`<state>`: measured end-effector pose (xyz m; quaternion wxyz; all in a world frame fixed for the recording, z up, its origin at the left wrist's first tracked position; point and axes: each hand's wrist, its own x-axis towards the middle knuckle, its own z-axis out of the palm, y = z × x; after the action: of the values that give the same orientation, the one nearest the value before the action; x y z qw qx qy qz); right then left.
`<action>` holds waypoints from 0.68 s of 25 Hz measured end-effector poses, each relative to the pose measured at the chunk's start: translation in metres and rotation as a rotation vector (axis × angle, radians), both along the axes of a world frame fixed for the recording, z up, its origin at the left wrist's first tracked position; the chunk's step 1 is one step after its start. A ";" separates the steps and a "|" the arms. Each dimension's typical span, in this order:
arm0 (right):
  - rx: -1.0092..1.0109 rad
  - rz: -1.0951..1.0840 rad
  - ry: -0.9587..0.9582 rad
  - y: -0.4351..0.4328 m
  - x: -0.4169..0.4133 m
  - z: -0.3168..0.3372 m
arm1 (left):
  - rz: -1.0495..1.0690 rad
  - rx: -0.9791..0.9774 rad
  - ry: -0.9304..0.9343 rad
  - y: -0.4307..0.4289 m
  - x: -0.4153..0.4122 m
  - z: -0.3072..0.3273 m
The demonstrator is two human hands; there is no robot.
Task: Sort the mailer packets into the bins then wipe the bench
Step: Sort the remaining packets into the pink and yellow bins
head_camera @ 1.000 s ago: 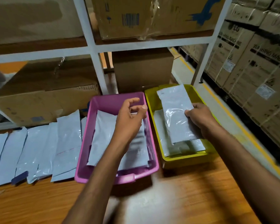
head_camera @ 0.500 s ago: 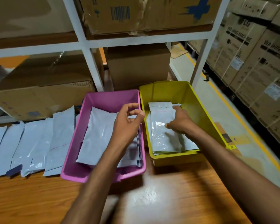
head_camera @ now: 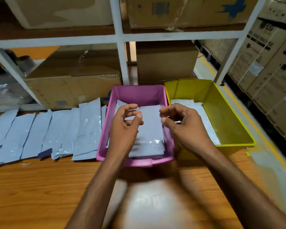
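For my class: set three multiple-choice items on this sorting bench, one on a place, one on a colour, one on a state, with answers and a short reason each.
1. Where do the unsorted mailer packets lie?
A. on the bench, left of the pink bin
B. inside the yellow bin
C. on the shelf above

2. Which colour is the bin on the right?
A. blue
B. yellow
C. pink

3. What do the hands hold?
A. a cloth
B. a box
C. nothing

Answers: 1 A, they fan out beside the pink bin; 2 B, its walls are yellow; 3 C, left hand and right hand hover with loosely curled, empty fingers.

Both hands (head_camera: 155, 128) empty, half-curled.
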<state>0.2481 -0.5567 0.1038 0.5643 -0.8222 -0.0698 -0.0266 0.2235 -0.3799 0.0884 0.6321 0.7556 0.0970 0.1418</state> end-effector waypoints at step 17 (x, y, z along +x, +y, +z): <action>-0.208 -0.036 0.038 0.328 -0.054 -0.080 | 0.224 -0.030 0.233 0.304 -0.078 -0.088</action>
<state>0.1940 -0.2285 0.0241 0.4765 -0.8778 -0.0468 -0.0139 0.1452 -0.0758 -0.0001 0.6081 0.7418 0.2555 0.1216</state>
